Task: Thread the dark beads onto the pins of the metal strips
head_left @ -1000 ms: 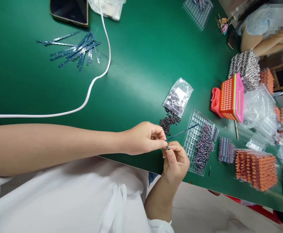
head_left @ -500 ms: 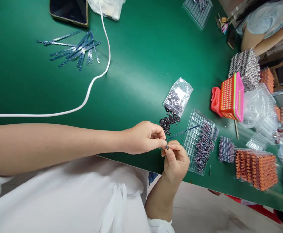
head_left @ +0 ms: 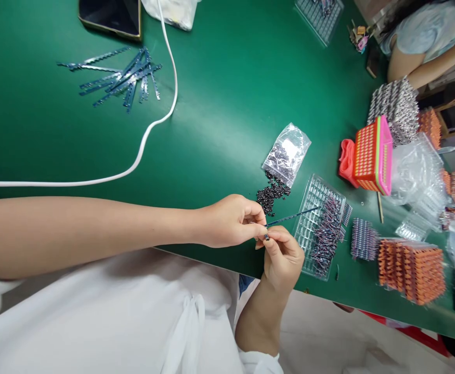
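We are working over a green table, where a loose spread of blue strips is lying well apart on the left. A clear compartmented tray is lying to the right, with a heap of wired parts covering much of it. Our left hand and our right hand are meeting fingertip to fingertip just beside that tray. Beyond them a clear bag is lying with a pile of black beads at its near end. Our left thumb and fingers are pinching one thin strip, which is slanting across the tray. Our right thumb and forefinger are gripping a small dark piece; at this size, we cannot tell whether it is joining the strip.
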`<state>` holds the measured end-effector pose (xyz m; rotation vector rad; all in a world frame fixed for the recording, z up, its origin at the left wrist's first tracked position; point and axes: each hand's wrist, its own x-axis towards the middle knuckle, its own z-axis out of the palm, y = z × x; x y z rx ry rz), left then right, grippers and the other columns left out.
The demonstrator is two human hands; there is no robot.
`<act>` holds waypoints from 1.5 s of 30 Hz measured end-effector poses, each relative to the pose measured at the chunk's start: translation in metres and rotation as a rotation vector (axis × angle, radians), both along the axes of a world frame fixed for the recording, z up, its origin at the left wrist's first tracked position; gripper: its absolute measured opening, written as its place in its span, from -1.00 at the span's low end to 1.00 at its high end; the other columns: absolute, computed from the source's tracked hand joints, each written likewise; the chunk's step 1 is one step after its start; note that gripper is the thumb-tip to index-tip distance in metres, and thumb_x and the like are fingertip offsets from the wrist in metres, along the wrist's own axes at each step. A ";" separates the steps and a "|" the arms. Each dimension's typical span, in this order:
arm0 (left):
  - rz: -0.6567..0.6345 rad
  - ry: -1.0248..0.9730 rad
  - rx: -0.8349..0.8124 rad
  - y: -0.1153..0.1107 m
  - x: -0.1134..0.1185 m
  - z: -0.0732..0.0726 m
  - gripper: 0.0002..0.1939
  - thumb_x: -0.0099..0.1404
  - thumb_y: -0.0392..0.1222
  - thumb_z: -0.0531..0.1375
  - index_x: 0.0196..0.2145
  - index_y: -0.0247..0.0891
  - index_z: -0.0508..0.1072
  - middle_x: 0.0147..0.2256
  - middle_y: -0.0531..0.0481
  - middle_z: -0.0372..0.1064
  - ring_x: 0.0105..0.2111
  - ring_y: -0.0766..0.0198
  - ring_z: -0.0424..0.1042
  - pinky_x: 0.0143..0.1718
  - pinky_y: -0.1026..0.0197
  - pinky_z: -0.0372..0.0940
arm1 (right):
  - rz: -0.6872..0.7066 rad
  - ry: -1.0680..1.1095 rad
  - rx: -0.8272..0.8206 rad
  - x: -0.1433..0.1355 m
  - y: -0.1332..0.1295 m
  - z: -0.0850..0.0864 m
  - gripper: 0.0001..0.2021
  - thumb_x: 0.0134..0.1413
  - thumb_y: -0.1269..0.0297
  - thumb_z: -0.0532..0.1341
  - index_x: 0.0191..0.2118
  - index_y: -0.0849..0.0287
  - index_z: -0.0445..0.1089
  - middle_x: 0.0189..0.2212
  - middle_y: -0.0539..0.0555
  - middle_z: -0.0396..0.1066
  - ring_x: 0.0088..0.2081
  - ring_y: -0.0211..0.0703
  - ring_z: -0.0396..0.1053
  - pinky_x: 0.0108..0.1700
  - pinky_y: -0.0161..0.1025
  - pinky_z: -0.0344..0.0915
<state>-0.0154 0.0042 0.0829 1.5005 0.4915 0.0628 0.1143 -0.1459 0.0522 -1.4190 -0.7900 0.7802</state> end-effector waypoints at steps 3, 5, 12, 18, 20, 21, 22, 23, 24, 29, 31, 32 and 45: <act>-0.024 -0.017 0.031 0.000 0.000 -0.002 -0.78 0.23 -0.08 0.18 -0.42 -0.30 0.47 -0.49 0.05 0.37 -0.53 0.38 0.18 -0.54 0.35 0.04 | 0.014 0.028 0.004 0.001 -0.001 -0.001 -0.89 0.07 0.41 0.34 -0.28 0.04 0.55 -0.44 -0.03 0.41 -0.43 -0.24 0.41 -0.46 -0.27 0.37; -0.029 -0.029 0.036 0.000 0.000 -0.003 -0.78 0.24 -0.08 0.18 -0.42 -0.30 0.47 -0.49 0.04 0.38 -0.52 0.38 0.19 -0.54 0.35 0.05 | 0.023 0.037 0.006 0.002 -0.001 -0.002 -0.88 0.06 0.41 0.34 -0.28 0.04 0.56 -0.44 -0.03 0.41 -0.43 -0.24 0.41 -0.46 -0.27 0.37; -0.037 -0.033 0.052 -0.001 0.001 -0.005 -0.79 0.23 -0.10 0.17 -0.43 -0.29 0.46 -0.50 0.04 0.39 -0.49 0.35 0.22 -0.51 0.34 0.07 | 0.033 0.047 -0.015 0.003 -0.002 -0.003 -0.90 0.04 0.40 0.36 -0.30 0.04 0.56 -0.45 -0.03 0.42 -0.44 -0.23 0.41 -0.48 -0.26 0.38; -0.033 -0.022 0.039 -0.001 0.002 -0.004 -0.80 0.22 -0.12 0.17 -0.44 -0.30 0.45 -0.48 0.03 0.40 -0.50 0.36 0.21 -0.51 0.34 0.06 | 0.031 0.038 -0.009 0.002 -0.001 -0.003 -0.88 0.05 0.43 0.35 -0.30 0.04 0.56 -0.44 -0.03 0.43 -0.44 -0.24 0.42 -0.47 -0.27 0.38; -0.027 -0.012 0.031 -0.002 0.002 -0.003 -0.80 0.22 -0.12 0.17 -0.45 -0.30 0.44 -0.51 0.05 0.38 -0.52 0.37 0.19 -0.52 0.34 0.05 | 0.023 0.028 -0.003 0.001 -0.001 -0.003 -0.87 0.05 0.43 0.35 -0.30 0.04 0.57 -0.44 -0.03 0.43 -0.44 -0.25 0.42 -0.47 -0.28 0.38; -0.023 -0.007 0.029 -0.002 0.002 -0.003 -0.80 0.22 -0.12 0.17 -0.45 -0.30 0.44 -0.52 0.05 0.37 -0.53 0.38 0.18 -0.53 0.34 0.04 | 0.020 0.022 -0.001 0.001 -0.001 -0.003 -0.87 0.05 0.43 0.35 -0.30 0.03 0.57 -0.44 -0.03 0.43 -0.44 -0.25 0.42 -0.47 -0.28 0.37; -0.021 -0.005 0.028 -0.002 0.002 -0.003 -0.80 0.22 -0.12 0.17 -0.45 -0.30 0.44 -0.52 0.06 0.36 -0.53 0.38 0.18 -0.53 0.34 0.04 | 0.018 0.017 0.000 0.001 0.000 -0.003 -0.87 0.05 0.43 0.35 -0.29 0.03 0.57 -0.44 -0.03 0.43 -0.44 -0.25 0.42 -0.47 -0.28 0.37; -0.021 -0.006 0.029 -0.002 0.002 -0.004 -0.80 0.23 -0.12 0.17 -0.44 -0.30 0.44 -0.52 0.06 0.36 -0.53 0.38 0.18 -0.53 0.33 0.04 | 0.017 0.013 0.000 0.001 0.000 -0.003 -0.87 0.05 0.43 0.35 -0.29 0.03 0.57 -0.44 -0.03 0.43 -0.44 -0.26 0.42 -0.46 -0.28 0.37; -0.022 -0.009 0.034 -0.002 0.002 -0.004 -0.80 0.23 -0.12 0.17 -0.44 -0.30 0.44 -0.51 0.05 0.37 -0.53 0.38 0.18 -0.53 0.33 0.04 | 0.016 0.009 -0.002 0.000 0.000 -0.003 -0.87 0.04 0.43 0.36 -0.30 0.03 0.57 -0.44 -0.03 0.43 -0.44 -0.26 0.42 -0.46 -0.28 0.37; -0.031 -0.025 0.072 0.000 0.001 -0.006 -0.81 0.24 -0.14 0.16 -0.45 -0.30 0.44 -0.50 0.04 0.40 -0.50 0.36 0.21 -0.50 0.33 0.06 | 0.016 0.011 -0.005 0.000 0.000 -0.004 -0.88 0.04 0.42 0.36 -0.31 0.04 0.56 -0.44 -0.03 0.43 -0.44 -0.26 0.42 -0.47 -0.28 0.38; -0.035 -0.030 0.077 0.000 0.001 -0.006 -0.81 0.23 -0.14 0.15 -0.45 -0.30 0.44 -0.50 0.04 0.40 -0.51 0.36 0.22 -0.50 0.32 0.06 | 0.019 0.022 -0.004 0.001 0.000 -0.004 -0.89 0.04 0.42 0.36 -0.31 0.04 0.56 -0.43 -0.03 0.42 -0.44 -0.26 0.42 -0.48 -0.29 0.38; -0.038 -0.030 0.076 -0.001 0.001 -0.006 -0.81 0.23 -0.14 0.16 -0.45 -0.29 0.44 -0.50 0.05 0.39 -0.51 0.36 0.21 -0.50 0.32 0.06 | 0.020 0.023 -0.007 0.001 0.000 -0.004 -0.89 0.04 0.41 0.36 -0.31 0.05 0.56 -0.44 -0.03 0.42 -0.44 -0.26 0.42 -0.48 -0.29 0.39; -0.052 -0.027 0.108 0.000 0.001 -0.009 -0.81 0.24 -0.12 0.15 -0.43 -0.29 0.43 -0.49 0.06 0.35 -0.52 0.37 0.16 -0.50 0.31 0.04 | -0.001 0.020 -0.049 0.001 -0.001 -0.006 -0.92 0.03 0.40 0.37 -0.33 0.07 0.55 -0.42 -0.03 0.43 -0.44 -0.27 0.42 -0.45 -0.28 0.40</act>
